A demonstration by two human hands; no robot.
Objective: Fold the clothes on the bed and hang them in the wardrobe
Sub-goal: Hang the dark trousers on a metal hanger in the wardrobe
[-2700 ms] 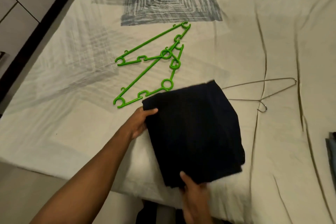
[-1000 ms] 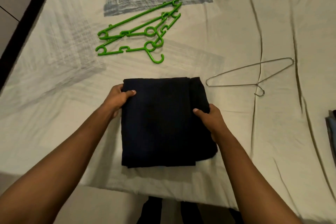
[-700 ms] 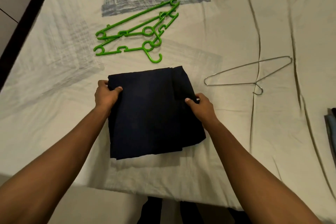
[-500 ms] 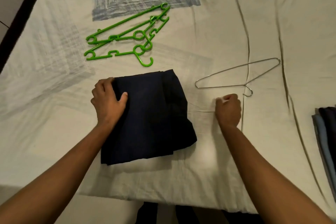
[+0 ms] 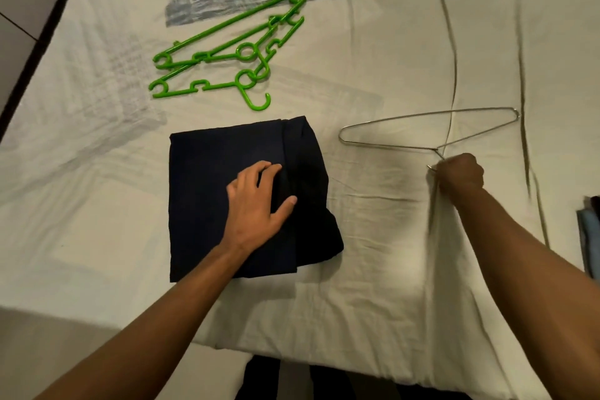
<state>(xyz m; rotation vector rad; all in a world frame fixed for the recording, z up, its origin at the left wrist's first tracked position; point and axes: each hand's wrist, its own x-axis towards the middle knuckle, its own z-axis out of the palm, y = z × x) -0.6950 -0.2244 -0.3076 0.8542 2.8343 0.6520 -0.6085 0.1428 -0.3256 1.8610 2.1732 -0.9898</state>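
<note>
So the dark folded garment sits on the bed near the front edge, left of centre, folded into a rough square with a thicker folded band down its right side. The left hand lies flat on top of it, fingers straight and spread, just pressing it down, not gripping anything. Over on the right, the right hand is curled into a fist around the hook of the wire hanger, so that's a proper closed hold on the hook end. The key thing for what comes next, I reckon: the hanger's long bar runs left to right, angled a bit toward the far side on its right end, and its left tip points back toward the garment, with a gap of bare sheet between them. So the garment lies to the left of the gripping hand, and the hanger probably has to travel left to meet it, or the left hand brings the cloth over. The green plastic hangers are stacked on the far side of the garment, untouched. There's also a bit of other clothing at the right edge, mostly cut off.
</note>
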